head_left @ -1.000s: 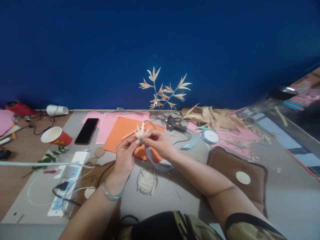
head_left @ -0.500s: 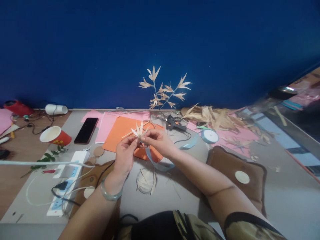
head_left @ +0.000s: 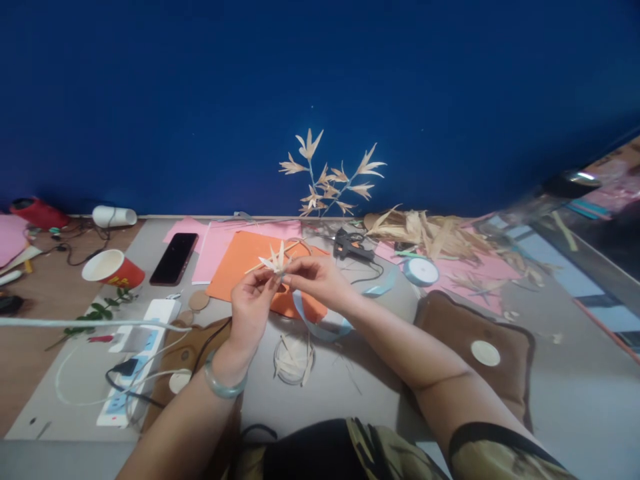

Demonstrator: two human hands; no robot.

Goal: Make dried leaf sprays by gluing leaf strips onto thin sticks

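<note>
Both hands meet over an orange sheet (head_left: 235,267), pinching the base of a pale corn-husk flower (head_left: 275,259) whose pointed petals fan upward. My left hand (head_left: 253,303) grips it from the left, a jade-like bangle on the wrist. My right hand (head_left: 317,283) closes on the same base from the right. A light blue ribbon (head_left: 313,327) hangs from the fingers and curls right beneath my right wrist. Below the hands lies a round dish of husk strips (head_left: 294,360). Behind them stands a branch of finished husk flowers (head_left: 330,180) against the blue wall.
A black glue gun (head_left: 353,245), a ribbon roll (head_left: 421,271) and a heap of dried husks (head_left: 430,233) lie to the right. A brown cushion-like pad (head_left: 455,333) is nearer. Leftward are a phone (head_left: 174,259), a paper cup (head_left: 114,269) and a power strip (head_left: 157,317) with cables.
The camera view has shifted very slightly. Both hands keep their pinch on the flower's base, and the flower has tilted a little.
</note>
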